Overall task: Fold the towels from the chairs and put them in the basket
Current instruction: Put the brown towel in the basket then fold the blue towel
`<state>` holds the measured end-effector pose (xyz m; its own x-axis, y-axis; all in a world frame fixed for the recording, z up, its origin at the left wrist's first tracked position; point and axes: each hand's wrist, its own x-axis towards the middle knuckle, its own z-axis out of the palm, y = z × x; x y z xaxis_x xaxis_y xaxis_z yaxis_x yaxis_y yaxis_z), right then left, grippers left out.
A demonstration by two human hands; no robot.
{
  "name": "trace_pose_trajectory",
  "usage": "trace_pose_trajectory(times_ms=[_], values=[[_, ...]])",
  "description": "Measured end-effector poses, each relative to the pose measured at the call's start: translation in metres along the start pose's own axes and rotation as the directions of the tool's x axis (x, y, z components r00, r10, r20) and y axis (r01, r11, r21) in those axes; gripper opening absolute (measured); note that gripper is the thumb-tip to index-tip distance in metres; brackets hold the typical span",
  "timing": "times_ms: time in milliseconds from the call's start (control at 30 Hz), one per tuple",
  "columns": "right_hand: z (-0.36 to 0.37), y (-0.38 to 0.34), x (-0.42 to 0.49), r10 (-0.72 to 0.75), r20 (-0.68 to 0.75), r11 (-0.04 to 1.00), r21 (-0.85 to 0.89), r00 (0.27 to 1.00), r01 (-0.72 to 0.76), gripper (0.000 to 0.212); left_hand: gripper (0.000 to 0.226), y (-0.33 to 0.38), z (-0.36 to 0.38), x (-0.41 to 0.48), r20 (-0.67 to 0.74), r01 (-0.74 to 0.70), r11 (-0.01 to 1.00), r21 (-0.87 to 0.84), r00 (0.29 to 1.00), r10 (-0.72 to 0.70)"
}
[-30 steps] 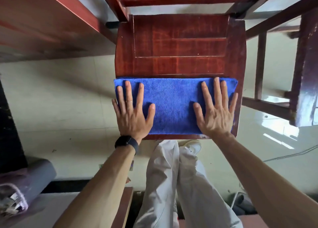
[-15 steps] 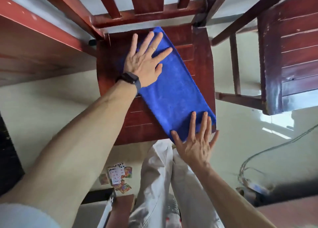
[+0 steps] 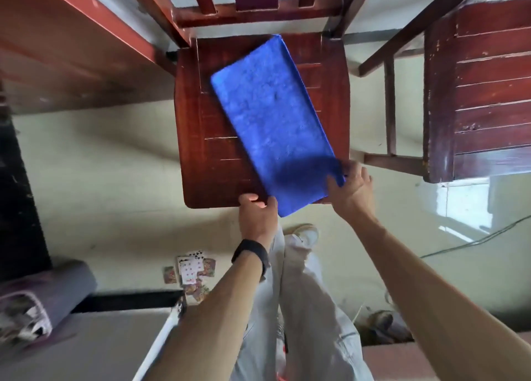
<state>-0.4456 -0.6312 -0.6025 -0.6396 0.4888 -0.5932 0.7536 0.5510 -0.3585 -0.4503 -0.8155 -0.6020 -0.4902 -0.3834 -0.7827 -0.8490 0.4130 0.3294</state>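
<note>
Folded blue towel (image 3: pixel 273 116) lies diagonally on the chair seat (image 3: pixel 201 150). Left hand (image 3: pixel 257 215) pinches its near-left corner, right hand (image 3: pixel 352 191) pinches the near-right corner, fingers closed on the cloth.

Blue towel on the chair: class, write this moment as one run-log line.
towel: folded strip, diagonal on chair seat | left hand: grip on near-left corner | right hand: grip on near-right corner | basket: not in view

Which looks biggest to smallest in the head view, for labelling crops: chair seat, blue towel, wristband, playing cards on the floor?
1. chair seat
2. blue towel
3. playing cards
4. wristband, though it is nearer the camera.
</note>
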Motion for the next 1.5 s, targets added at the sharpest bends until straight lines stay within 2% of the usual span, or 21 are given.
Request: trace_pose_trajectory(times_ms=[67,200,333,433,467,567,700,800,967,1033,1100,1133,1200,1267,1300,1367,1433,1500], values=[[-0.003,0.002,0.014,0.032,0.053,0.999,-0.033,0.998,-0.031,0.038,0.026,-0.004,0.008,-0.003,0.027,0.055,0.998,-0.034,0.998,-0.054],[-0.008,0.003,0.027,0.161,0.204,0.987,-0.006,0.966,-0.164,0.032,0.022,-0.01,0.013,0.001,0.105,0.027,0.999,0.024,0.994,-0.029],[-0.009,0.011,0.018,0.218,0.281,0.934,0.217,0.935,-0.283,0.014,0.021,-0.015,0.0,0.0,0.205,0.116,0.977,-0.177,0.976,-0.079],[-0.014,0.018,-0.006,0.243,0.349,0.859,0.356,0.905,-0.368,0.018,0.015,-0.018,-0.019,-0.009,0.25,0.182,0.948,-0.259,0.961,-0.116],[-0.016,0.02,-0.016,0.241,0.379,0.84,0.38,0.893,-0.388,0.018,0.013,-0.02,-0.027,-0.013,0.248,0.174,0.955,-0.24,0.962,-0.112],[-0.018,0.028,-0.05,0.262,0.429,0.8,0.405,0.864,-0.443,0.02,0.024,-0.026,-0.052,-0.027,0.25,0.105,0.986,-0.131,0.966,-0.07],[-0.022,0.038,-0.098,0.312,0.505,0.692,0.46,0.805,-0.557,0.028,0.036,-0.039,-0.08,-0.051,0.272,0.173,0.979,-0.106,0.952,-0.139],[-0.023,0.039,-0.125,0.334,0.51,0.633,0.502,0.793,-0.589,0.031,0.039,-0.045,-0.099,-0.062,0.281,0.162,0.982,-0.094,0.951,-0.13],[-0.027,0.018,-0.135,0.293,0.4,0.707,0.521,0.868,-0.478,0.019,0.011,-0.026,-0.123,-0.069,0.352,-0.011,0.994,-0.109,0.935,0.049],[-0.033,0.004,-0.125,0.247,0.364,0.73,0.539,0.898,-0.419,0.009,0.018,-0.008,-0.128,-0.064,0.411,0.02,0.992,-0.127,0.911,0.034],[-0.043,-0.012,-0.11,0.198,0.354,0.707,0.594,0.914,-0.383,0.009,0.026,0.012,-0.134,-0.053,0.501,0.07,0.984,-0.165,0.865,0.023],[-0.048,-0.019,-0.101,0.16,0.368,0.678,0.634,0.916,-0.373,0.008,0.029,0.021,-0.137,-0.045,0.546,0.049,0.985,-0.167,0.836,0.051],[-0.056,-0.03,-0.08,0.061,0.4,0.644,0.684,0.915,-0.342,0.027,0.031,0.036,-0.141,-0.026,0.597,-0.089,0.988,-0.125,0.789,0.147],[-0.056,-0.038,-0.057,0.003,0.348,0.717,0.653,0.938,-0.244,0.034,0.014,0.051,-0.137,-0.005,0.544,-0.294,0.954,-0.051,0.794,0.273],[-0.053,-0.043,-0.046,-0.008,0.286,0.775,0.607,0.958,-0.175,0.026,0.009,0.058,-0.131,0.006,0.482,-0.386,0.922,0.004,0.809,0.337],[-0.043,-0.05,-0.023,-0.021,0.125,0.893,0.448,0.992,-0.037,0.009,0.024,0.071,-0.118,0.029,0.343,-0.532,0.835,0.137,0.817,0.464],[-0.032,-0.056,0.0,-0.053,0.018,0.965,0.257,0.998,0.047,0.018,0.037,0.083,-0.105,0.05,0.253,-0.613,0.765,0.195,0.786,0.565],[-0.022,-0.06,0.02,-0.07,-0.031,0.98,0.187,0.997,0.075,0.024,0.04,0.093,-0.092,0.069,0.233,-0.608,0.769,0.196,0.791,0.566]])
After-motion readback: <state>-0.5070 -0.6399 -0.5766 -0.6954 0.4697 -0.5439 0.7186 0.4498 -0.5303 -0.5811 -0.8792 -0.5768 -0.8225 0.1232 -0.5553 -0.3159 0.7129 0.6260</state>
